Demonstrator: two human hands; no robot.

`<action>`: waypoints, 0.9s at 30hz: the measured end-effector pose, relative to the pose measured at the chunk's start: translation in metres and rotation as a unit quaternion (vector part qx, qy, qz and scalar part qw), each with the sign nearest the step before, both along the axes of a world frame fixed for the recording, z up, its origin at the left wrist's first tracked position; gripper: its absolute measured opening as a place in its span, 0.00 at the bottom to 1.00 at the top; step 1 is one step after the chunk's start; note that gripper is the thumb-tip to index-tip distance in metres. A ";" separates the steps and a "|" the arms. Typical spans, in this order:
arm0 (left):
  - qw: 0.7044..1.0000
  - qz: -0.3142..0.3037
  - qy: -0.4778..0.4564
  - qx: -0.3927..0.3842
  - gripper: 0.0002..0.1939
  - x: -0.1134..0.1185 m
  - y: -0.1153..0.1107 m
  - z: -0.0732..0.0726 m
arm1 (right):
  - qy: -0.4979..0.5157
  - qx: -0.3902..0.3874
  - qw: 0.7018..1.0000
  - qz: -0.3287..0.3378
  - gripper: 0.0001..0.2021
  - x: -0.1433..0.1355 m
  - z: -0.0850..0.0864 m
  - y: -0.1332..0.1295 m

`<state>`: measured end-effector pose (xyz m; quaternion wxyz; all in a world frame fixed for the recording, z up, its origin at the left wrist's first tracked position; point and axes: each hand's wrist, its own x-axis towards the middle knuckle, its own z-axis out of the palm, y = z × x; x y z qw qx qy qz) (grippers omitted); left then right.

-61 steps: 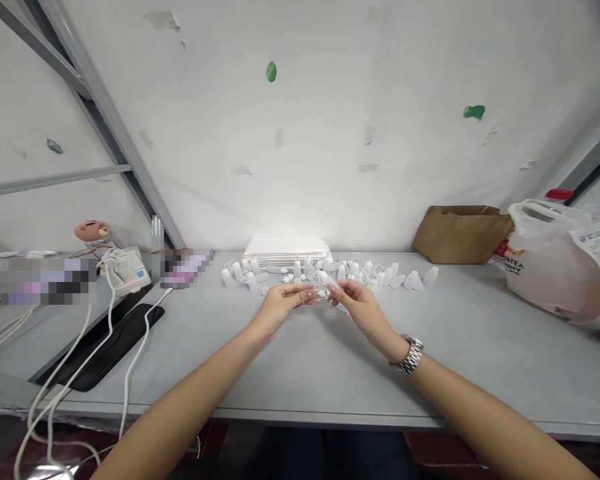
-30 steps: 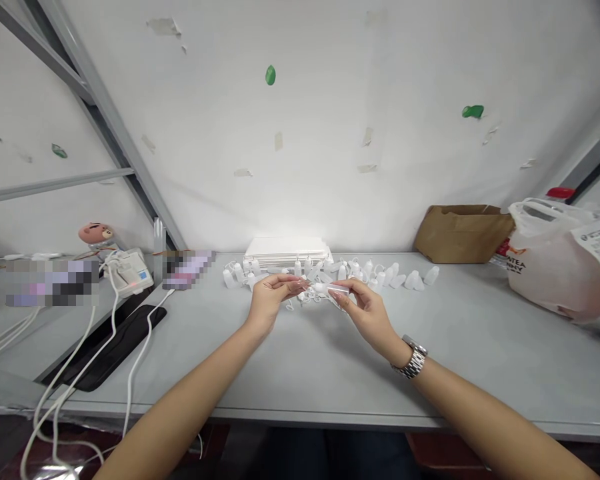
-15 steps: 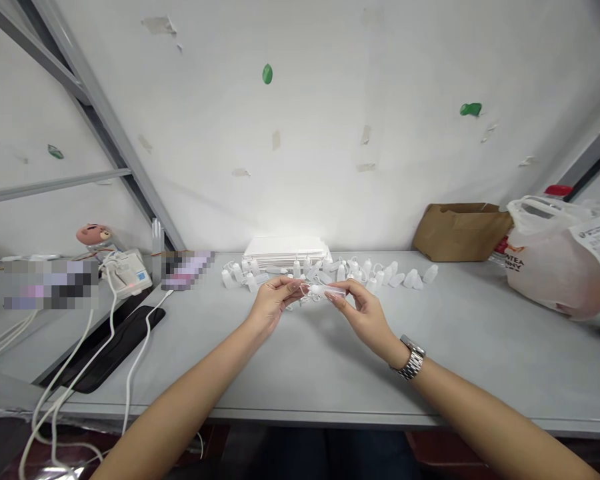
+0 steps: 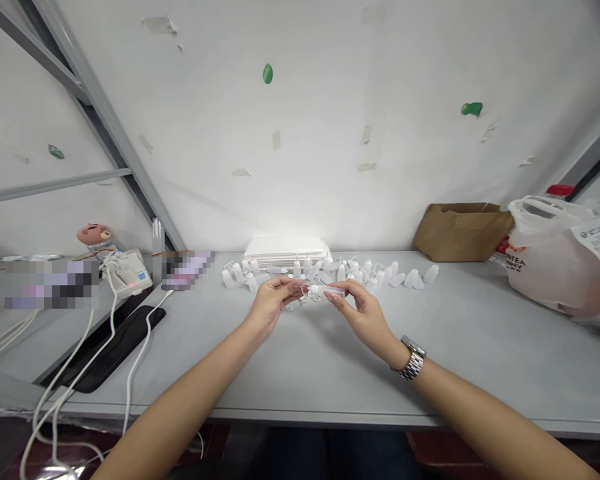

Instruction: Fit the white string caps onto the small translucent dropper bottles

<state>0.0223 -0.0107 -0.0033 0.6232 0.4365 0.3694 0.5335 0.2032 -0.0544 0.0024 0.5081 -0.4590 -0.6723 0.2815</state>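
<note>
Between my two hands lies a small translucent white squeeze bottle [image 4: 327,291], held sideways over the table. My right hand [image 4: 363,308], with a metal-banded watch on its wrist, pinches the bottle's body between thumb and fingers. At the narrow end, my left hand [image 4: 275,300] has its thumb and fingertips closed at the nozzle and its thin cap strap; the exact contact is too small to make out. Loose white caps with straps [image 4: 307,300] lie just under the bottle, partly hidden by my hands. Behind, several similar bottles [image 4: 342,272] stand or lie in a loose row.
A white stack of flat sheets or boxes [image 4: 286,248] sits against the wall. To the right are a brown cardboard box [image 4: 463,233] and a plastic bag [image 4: 555,260]. On the left are a power strip [image 4: 130,275], white cables [image 4: 139,360] and a dark cable opening [image 4: 105,347].
Hardly anything differs. Both hands keep the bottle in the same place; the view has shifted very slightly.
</note>
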 end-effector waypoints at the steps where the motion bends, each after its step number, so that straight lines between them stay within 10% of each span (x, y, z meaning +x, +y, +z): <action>1: 1.000 0.002 0.001 0.000 0.13 0.000 0.000 0.000 | -0.001 -0.001 1.000 -0.002 0.11 0.000 0.000 0.000; 27: 0.993 0.054 0.103 0.024 0.10 0.005 -0.005 -0.005 | -0.134 0.111 0.985 -0.018 0.07 -0.003 -0.008 -0.002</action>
